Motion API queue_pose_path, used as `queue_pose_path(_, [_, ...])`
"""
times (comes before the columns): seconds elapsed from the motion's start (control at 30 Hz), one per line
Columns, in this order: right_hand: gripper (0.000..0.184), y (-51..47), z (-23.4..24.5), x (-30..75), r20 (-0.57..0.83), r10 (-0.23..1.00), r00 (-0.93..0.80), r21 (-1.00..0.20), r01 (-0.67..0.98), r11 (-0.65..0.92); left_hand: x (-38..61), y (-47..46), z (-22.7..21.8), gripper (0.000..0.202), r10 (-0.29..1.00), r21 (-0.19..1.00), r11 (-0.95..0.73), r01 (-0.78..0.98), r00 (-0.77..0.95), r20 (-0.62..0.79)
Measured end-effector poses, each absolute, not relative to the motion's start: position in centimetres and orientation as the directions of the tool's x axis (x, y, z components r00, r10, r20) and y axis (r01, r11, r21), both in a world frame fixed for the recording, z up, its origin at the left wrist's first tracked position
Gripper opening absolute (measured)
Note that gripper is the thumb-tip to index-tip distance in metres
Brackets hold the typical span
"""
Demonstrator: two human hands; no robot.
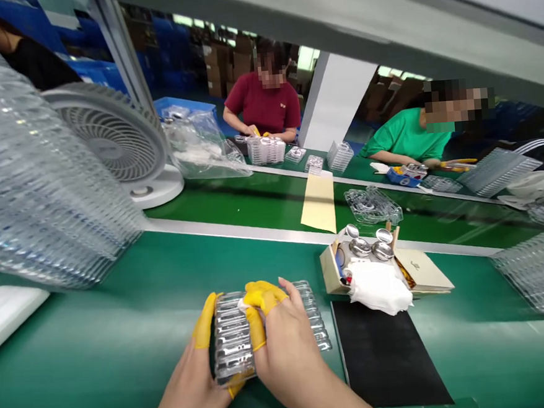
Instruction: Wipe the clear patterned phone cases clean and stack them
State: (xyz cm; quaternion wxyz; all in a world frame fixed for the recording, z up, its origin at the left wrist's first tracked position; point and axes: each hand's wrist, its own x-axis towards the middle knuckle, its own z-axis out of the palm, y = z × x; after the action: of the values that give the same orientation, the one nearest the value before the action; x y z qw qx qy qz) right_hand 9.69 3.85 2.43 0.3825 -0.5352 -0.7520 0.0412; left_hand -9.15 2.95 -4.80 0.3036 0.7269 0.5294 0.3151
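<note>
A clear ribbed plastic tray, or a small stack of them (pixel 232 340), is held above the green table in front of me. My left hand (pixel 194 358) grips its left side, with yellow finger cots on the thumb and at least one finger underneath. My right hand (pixel 278 321) reaches over the top, its yellow-cotted fingers closed in a pinch. A small white piece of cloth or tissue (pixel 242 305) pokes out from those fingertips against the plastic. The lower right part of the tray is hidden behind my right hand.
A tall stack of clear trays (pixel 42 183) and a fan (pixel 109 141) stand left. At right are a wooden box (pixel 333 272) with white cloth (pixel 380 286) and round metal pieces, and a black mat (pixel 389 357). Co-workers sit across the green belt (pixel 234 200).
</note>
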Motion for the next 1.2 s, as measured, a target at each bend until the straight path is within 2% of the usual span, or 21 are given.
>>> queue_pose_path(0.1, [0.023,3.9,2.9,10.0,0.522,0.843,-0.13,-0.508,0.746,0.43,-9.3,3.3,-4.1,0.105,0.919,0.762,-0.37,0.532,0.329,0.216])
queue_pose_path(0.17, [0.02,3.6,3.7,10.6,0.553,0.829,-0.085,-0.54,0.721,0.434,-9.2,3.7,-3.9,0.102,0.881,0.732,-0.455,0.508,0.376,0.286])
queue_pose_path(0.23, [0.017,3.0,4.2,10.5,0.6,0.798,-0.053,-0.522,0.731,0.44,-9.1,3.8,-4.0,0.096,0.856,0.704,-0.504,0.5,0.399,0.329])
queue_pose_path(0.3, [0.014,1.7,4.2,9.4,0.622,0.777,-0.093,-0.476,0.743,0.47,-9.2,3.7,-4.3,0.094,0.847,0.696,-0.52,0.495,0.402,0.347])
queue_pose_path(0.4, [0.021,-0.4,3.0,7.5,0.632,0.753,-0.183,-0.388,0.767,0.512,-9.4,3.4,-4.7,0.087,0.829,0.683,-0.549,0.482,0.417,0.372])
queue_pose_path(0.53, [0.022,-2.7,1.6,11.8,0.577,0.744,-0.336,-0.174,0.84,0.514,-9.4,3.1,-4.7,0.092,0.822,0.662,-0.562,0.497,0.428,0.376])
queue_pose_path(0.67, [0.02,-4.1,2.0,20.3,0.548,0.826,-0.13,-0.039,0.983,0.18,-9.3,3.0,-4.5,0.094,0.824,0.654,-0.56,0.509,0.425,0.375])
queue_pose_path(0.73, [0.025,-3.9,2.7,21.2,0.593,0.804,-0.038,-0.043,0.996,0.079,-9.2,3.0,-4.5,0.092,0.819,0.647,-0.568,0.509,0.428,0.382])
queue_pose_path(0.8, [0.02,-2.9,3.5,18.7,0.614,0.788,-0.05,-0.106,0.984,0.146,-9.1,3.1,-4.4,0.091,0.818,0.643,-0.57,0.512,0.423,0.388])
queue_pose_path(0.87, [0.012,-1.4,4.0,13.9,0.598,0.786,-0.159,-0.181,0.928,0.325,-9.1,3.1,-4.4,0.094,0.825,0.646,-0.561,0.517,0.413,0.386])
queue_pose_path(0.9, [0.012,-0.5,4.1,11.4,0.607,0.761,-0.228,-0.175,0.896,0.408,-9.0,3.1,-4.4,0.095,0.829,0.649,-0.556,0.519,0.408,0.384])
queue_pose_path(1.0, [0.03,1.0,3.7,7.5,0.645,0.719,-0.258,-0.142,0.884,0.445,-9.0,3.3,-4.2,0.09,0.834,0.656,-0.548,0.519,0.4,0.381])
queue_pose_path(1.1, [0.026,0.7,2.8,11.2,0.617,0.744,-0.258,-0.028,0.937,0.348,-9.0,3.3,-4.0,0.089,0.834,0.659,-0.547,0.517,0.402,0.377])
queue_pose_path(1.13, [0.024,0.4,2.7,13.5,0.593,0.767,-0.244,0.036,0.96,0.278,-9.0,3.3,-3.9,0.09,0.838,0.666,-0.54,0.514,0.402,0.369])
queue_pose_path(1.2, [0.03,0.1,2.8,17.2,0.596,0.794,-0.12,0.06,0.993,0.105,-9.0,3.3,-3.8,0.092,0.849,0.685,-0.52,0.51,0.4,0.346])
